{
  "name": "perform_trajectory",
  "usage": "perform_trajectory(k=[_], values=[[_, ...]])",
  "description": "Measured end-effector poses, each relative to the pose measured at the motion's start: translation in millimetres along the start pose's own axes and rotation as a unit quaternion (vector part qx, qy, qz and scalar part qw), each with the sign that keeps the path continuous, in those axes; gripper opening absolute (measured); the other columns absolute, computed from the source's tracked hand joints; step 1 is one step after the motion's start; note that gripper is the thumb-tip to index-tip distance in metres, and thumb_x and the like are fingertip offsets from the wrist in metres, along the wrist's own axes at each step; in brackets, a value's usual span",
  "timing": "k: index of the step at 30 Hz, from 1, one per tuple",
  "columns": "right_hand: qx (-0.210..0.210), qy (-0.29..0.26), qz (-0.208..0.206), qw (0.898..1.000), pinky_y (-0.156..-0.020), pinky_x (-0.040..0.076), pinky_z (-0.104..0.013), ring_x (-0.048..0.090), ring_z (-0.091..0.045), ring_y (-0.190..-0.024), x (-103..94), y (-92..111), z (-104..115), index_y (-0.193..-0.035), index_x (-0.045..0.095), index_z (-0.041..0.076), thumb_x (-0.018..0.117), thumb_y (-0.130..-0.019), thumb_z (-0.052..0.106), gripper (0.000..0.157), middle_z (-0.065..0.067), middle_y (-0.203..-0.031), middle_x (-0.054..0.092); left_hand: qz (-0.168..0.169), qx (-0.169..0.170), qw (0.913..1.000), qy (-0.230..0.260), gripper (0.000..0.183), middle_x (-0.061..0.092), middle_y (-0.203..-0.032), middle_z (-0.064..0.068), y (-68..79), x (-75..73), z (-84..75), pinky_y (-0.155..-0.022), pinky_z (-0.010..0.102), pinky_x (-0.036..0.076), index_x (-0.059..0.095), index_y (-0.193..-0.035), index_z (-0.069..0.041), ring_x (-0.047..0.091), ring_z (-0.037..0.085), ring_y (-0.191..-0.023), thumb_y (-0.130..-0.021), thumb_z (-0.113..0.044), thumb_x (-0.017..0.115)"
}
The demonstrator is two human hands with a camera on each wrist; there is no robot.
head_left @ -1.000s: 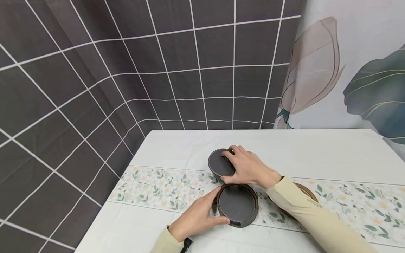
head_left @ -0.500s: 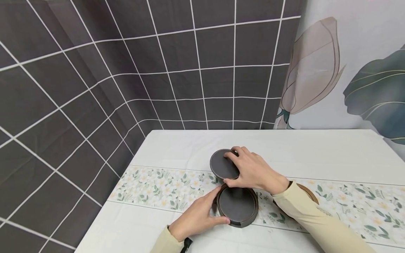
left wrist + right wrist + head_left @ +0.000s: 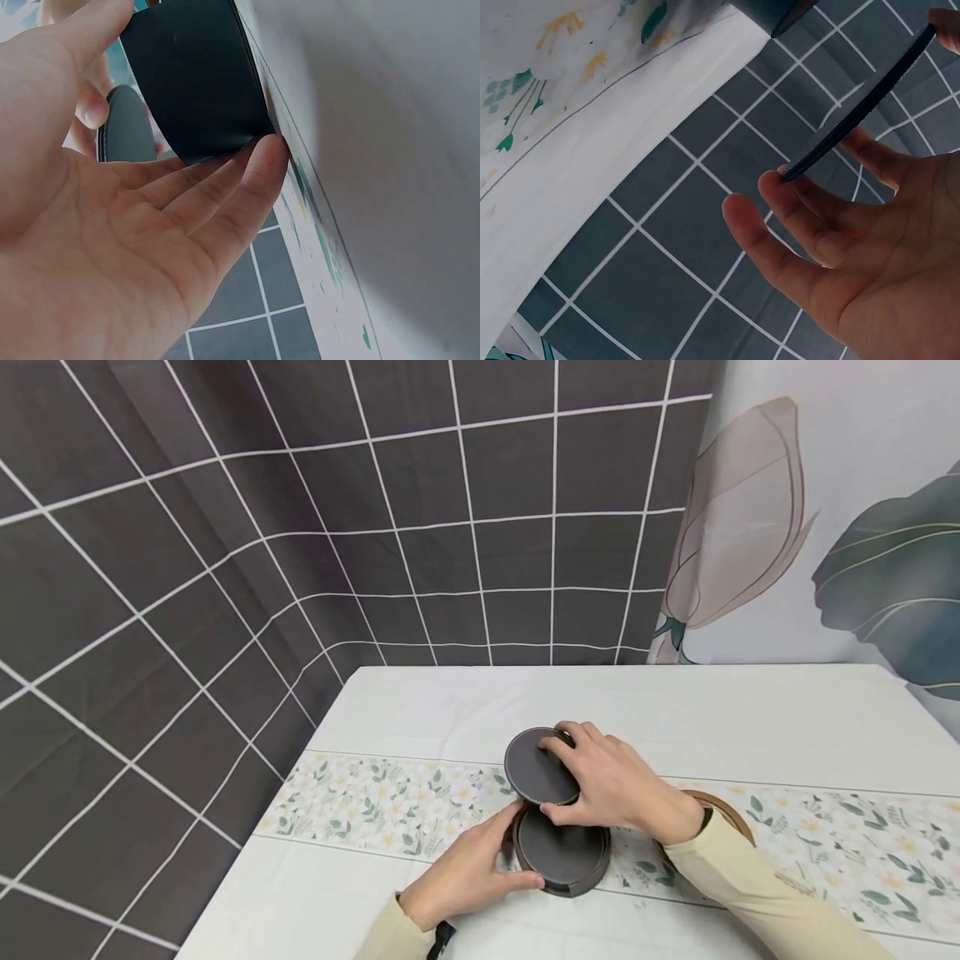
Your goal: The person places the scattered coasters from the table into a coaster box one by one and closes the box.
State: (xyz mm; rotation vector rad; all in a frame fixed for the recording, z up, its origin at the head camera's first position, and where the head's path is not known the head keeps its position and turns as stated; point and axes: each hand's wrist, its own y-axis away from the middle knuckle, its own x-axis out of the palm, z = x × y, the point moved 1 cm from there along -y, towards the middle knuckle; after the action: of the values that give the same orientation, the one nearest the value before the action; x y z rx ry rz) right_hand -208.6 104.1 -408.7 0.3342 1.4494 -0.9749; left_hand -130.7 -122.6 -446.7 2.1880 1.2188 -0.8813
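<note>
My right hand (image 3: pixel 611 781) pinches a round dark coaster (image 3: pixel 534 767) by its edge, thumb at the near side and index finger laid over the top. The coaster hangs tilted over the back rim of a dark round coaster holder (image 3: pixel 583 887), overlapping it in the head view. Inside the holder lies another dark round coaster (image 3: pixel 558 852). My left hand (image 3: pixel 471 875) grips the holder from the left, thumb at the front and fingers behind. In the left wrist view the holder's smooth side wall (image 3: pixel 199 75) sits between thumb and fingers. The right wrist view shows the held coaster (image 3: pixel 859 112) edge-on.
A round piece with a brown rim (image 3: pixel 723 812) lies on the table to the right, partly under my right forearm. A white tablecloth (image 3: pixel 420 710) with a floral band covers the table. Dark gridded cloth (image 3: pixel 517 560) hangs behind and to the left.
The right hand has brought the coaster rightward and nearer, from behind the holder to over its back rim. The left hand and the holder have stayed in place.
</note>
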Motion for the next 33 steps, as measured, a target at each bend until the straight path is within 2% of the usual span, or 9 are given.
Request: perform_trajectory(k=[6,13,17,22,24,27,30,33], values=[[-0.008,0.011,-0.001,1.000,-0.076,0.058,-0.046,0.060,-0.029,-0.113,-0.5,10,3,-0.135,0.063,0.016,0.076,-0.073,0.064,0.080,-0.017,-0.135,0.058,-0.007,0.021,0.9998,-0.002,0.096,0.039,-0.162,-0.005,-0.8,0.1,1.3,-0.112,0.039,0.046,0.020,-0.164,-0.028,0.047,0.014,-0.142,-0.089,-0.054,0.074],[-0.015,0.015,0.016,1.000,-0.081,0.058,-0.047,0.059,-0.029,-0.120,-5.4,18,12,-0.136,0.062,0.017,0.075,-0.073,0.066,0.080,-0.016,-0.137,0.058,-0.004,0.013,0.9999,0.004,0.097,0.039,-0.162,-0.002,-0.2,0.9,2.4,-0.112,0.037,0.046,0.020,-0.164,-0.024,0.047,0.013,-0.141,-0.090,-0.055,0.073],[-0.017,0.018,0.033,0.999,-0.084,0.058,-0.048,0.058,-0.029,-0.122,-7.9,22,18,-0.138,0.062,0.019,0.074,-0.074,0.068,0.082,-0.015,-0.138,0.057,-0.007,0.022,0.9997,0.000,0.096,0.045,-0.157,0.000,0.7,1.4,2.4,-0.107,0.033,0.049,0.024,-0.163,-0.021,0.052,0.010,-0.134,-0.089,-0.055,0.074],[-0.024,0.027,0.050,0.998,-0.083,0.058,-0.047,0.058,-0.028,-0.122,-9.6,25,23,-0.138,0.062,0.018,0.073,-0.075,0.069,0.082,-0.014,-0.139,0.056,-0.006,0.033,0.9994,0.005,0.097,0.048,-0.154,-0.002,1.3,0.2,2.2,-0.095,0.025,0.051,0.019,-0.164,-0.026,0.057,0.004,-0.116,-0.089,-0.054,0.074],[-0.026,0.023,0.061,0.998,-0.083,0.058,-0.047,0.058,-0.027,-0.121,-9.9,26,24,-0.138,0.062,0.018,0.073,-0.076,0.068,0.081,-0.014,-0.139,0.056,-0.007,0.037,0.9993,0.006,0.096,0.054,-0.145,-0.005,1.2,-0.5,2.2,-0.087,0.022,0.050,0.019,-0.164,-0.027,0.057,0.003,-0.104,-0.089,-0.053,0.074],[-0.030,0.011,0.078,0.996,-0.081,0.058,-0.047,0.059,-0.028,-0.118,-9.5,28,25,-0.137,0.062,0.017,0.073,-0.077,0.066,0.079,-0.015,-0.138,0.056,-0.009,0.042,0.9990,0.007,0.093,0.059,-0.122,-0.011,0.9,-0.6,2.5,-0.077,0.019,0.047,0.024,-0.163,-0.026,0.055,0.004,-0.090,-0.089,-0.051,0.075],[-0.036,0.006,0.085,0.996,-0.079,0.058,-0.046,0.060,-0.027,-0.115,-9.1,30,27,-0.136,0.062,0.017,0.075,-0.076,0.065,0.078,-0.014,-0.137,0.057,-0.010,0.044,0.9989,0.009,0.091,0.057,-0.106,-0.014,0.7,-0.6,2.5,-0.073,0.018,0.047,0.027,-0.162,-0.026,0.054,0.004,-0.085,-0.089,-0.049,0.076],[-0.036,0.004,0.094,0.995,-0.080,0.058,-0.046,0.060,-0.025,-0.114,-8.9,32,28,-0.136,0.062,0.017,0.076,-0.075,0.064,0.079,-0.012,-0.136,0.057,-0.012,0.041,0.9991,0.005,0.091,0.059,-0.111,-0.013,0.7,-0.7,2.5,-0.075,0.019,0.047,0.028,-0.161,-0.026,0.055,0.004,-0.087,-0.089,-0.050,0.076]])
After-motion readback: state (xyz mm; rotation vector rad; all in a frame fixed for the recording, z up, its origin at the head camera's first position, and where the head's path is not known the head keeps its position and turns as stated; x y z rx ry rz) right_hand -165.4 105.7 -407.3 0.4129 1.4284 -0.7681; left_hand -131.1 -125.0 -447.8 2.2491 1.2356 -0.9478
